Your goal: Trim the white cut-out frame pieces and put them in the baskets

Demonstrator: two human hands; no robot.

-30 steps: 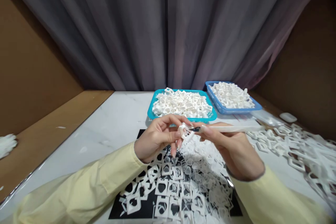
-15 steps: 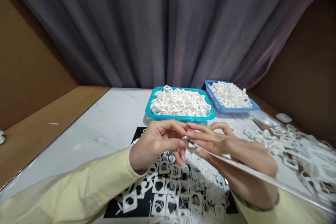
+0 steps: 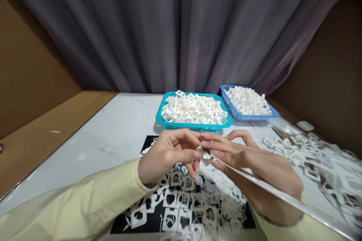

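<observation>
My left hand (image 3: 172, 152) is closed, its thumb and fingers pinching a small white plastic piece (image 3: 206, 158), mostly hidden by the fingers. Opposite it, my right hand (image 3: 237, 156) is closed around a long, thin, pale rod-like tool (image 3: 271, 185) with a dark part near the tip. The tool slants down to the lower right corner, and its tip is at the white piece; whether it touches cannot be made out. Below both hands, many white cut-out frames (image 3: 170, 199) and small loose pieces lie on a black mat (image 3: 152, 224).
A teal basket (image 3: 181, 125) heaped with white pieces stands beyond my hands. A blue basket (image 3: 254, 117), also full, is at its right. Loose white frames (image 3: 311, 173) are piled on the right of the marbled table (image 3: 104, 131). A grey curtain (image 3: 158, 26) hangs behind.
My right hand has shifted slightly right, and more of the white piece shows between the hands. The tool has turned a little steeper. My left hand keeps its pinch.
</observation>
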